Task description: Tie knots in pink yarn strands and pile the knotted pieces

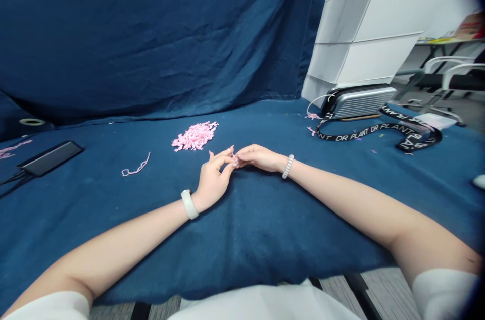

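Observation:
My left hand (212, 177) and my right hand (258, 156) meet fingertip to fingertip on the blue cloth, just in front of a heap of small pink pieces (195, 136). Both hands pinch together at the tips; something tiny and pale shows between them, too small to name. A white bangle sits on my left wrist and a beaded bracelet on my right. A short pink chain (135, 167) of linked pieces lies to the left of my hands.
A dark flat device (50, 158) with a cable lies at the far left. A silver case (359, 101) and a black printed lanyard (379, 131) lie at the back right. Blue cloth (246, 229) covers the table and hangs behind it.

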Action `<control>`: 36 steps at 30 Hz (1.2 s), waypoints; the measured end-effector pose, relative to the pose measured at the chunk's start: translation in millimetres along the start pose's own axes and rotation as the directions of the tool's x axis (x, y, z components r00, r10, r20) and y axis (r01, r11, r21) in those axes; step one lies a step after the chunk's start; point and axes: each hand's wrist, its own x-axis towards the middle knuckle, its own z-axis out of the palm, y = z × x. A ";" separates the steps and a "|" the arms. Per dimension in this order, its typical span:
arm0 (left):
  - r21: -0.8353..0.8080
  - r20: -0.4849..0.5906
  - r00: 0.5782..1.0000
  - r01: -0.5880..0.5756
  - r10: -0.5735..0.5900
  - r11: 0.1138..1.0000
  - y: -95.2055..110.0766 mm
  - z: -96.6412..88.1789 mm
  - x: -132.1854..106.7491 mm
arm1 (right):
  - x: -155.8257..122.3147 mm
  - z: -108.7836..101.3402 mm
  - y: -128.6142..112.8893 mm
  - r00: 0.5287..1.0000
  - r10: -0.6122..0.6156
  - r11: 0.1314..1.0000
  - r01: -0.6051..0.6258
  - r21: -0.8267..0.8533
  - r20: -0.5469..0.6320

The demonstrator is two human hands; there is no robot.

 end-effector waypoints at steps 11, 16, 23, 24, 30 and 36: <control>-0.222 0.001 1.000 -0.018 0.019 0.975 2.7 -3.5 -2.1 | -5.8 -0.5 -3.5 0.998 -0.036 0.999 0.037 -0.012 0.054; -0.317 0.019 1.000 0.026 -0.021 0.948 3.3 -3.1 -1.1 | -5.1 -1.9 -1.1 0.998 -0.046 0.999 0.046 -0.001 0.041; -0.327 0.003 0.999 0.046 -0.048 0.944 1.5 -2.5 -0.5 | -4.9 0.8 -1.5 0.998 -0.066 0.996 0.065 -0.063 -0.002; -0.332 -0.003 0.998 0.054 -0.058 0.942 0.8 -2.3 0.1 | -4.5 1.5 -1.0 0.997 -0.072 0.995 0.071 -0.074 -0.018; -0.329 -0.014 0.997 0.073 -0.082 0.941 -1.1 -1.9 2.7 | -0.8 0.0 6.5 0.989 -0.105 0.994 0.102 -0.041 -0.102; -0.242 0.030 0.998 0.054 -0.048 0.969 -1.3 -1.5 -0.3 | 3.1 -5.4 9.8 0.979 -0.057 0.994 0.075 0.085 -0.195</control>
